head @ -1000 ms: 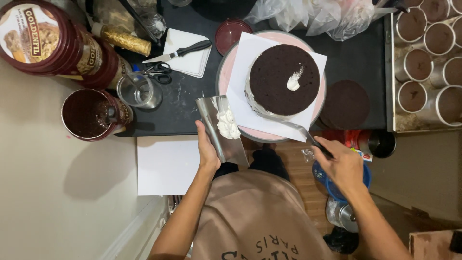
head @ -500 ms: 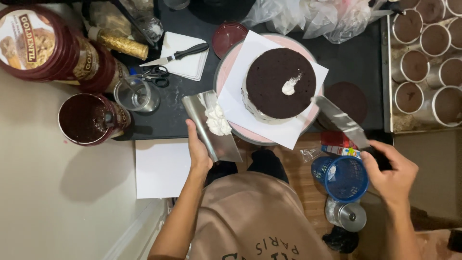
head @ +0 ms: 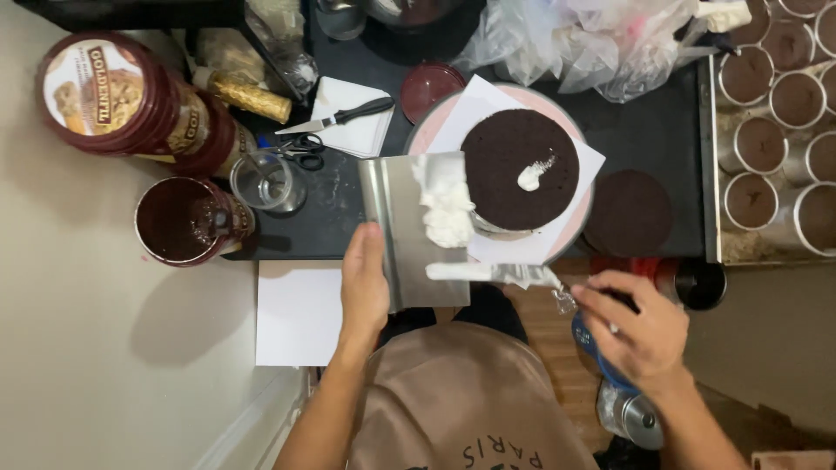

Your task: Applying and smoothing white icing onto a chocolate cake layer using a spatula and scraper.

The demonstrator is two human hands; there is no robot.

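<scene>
While left hand (head: 364, 283) grips scraper (head: 414, 231), spatula (head: 492, 273) crosses its lower edge.

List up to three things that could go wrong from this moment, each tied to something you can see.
1. The white cream sits heaped near the edge of the metal scraper that the left hand holds flat; a tilt could slide it off.
2. The spatula in the right hand carries cream and might drip.
3. The scraper lies close to the dark cake and could knock its side.
</scene>
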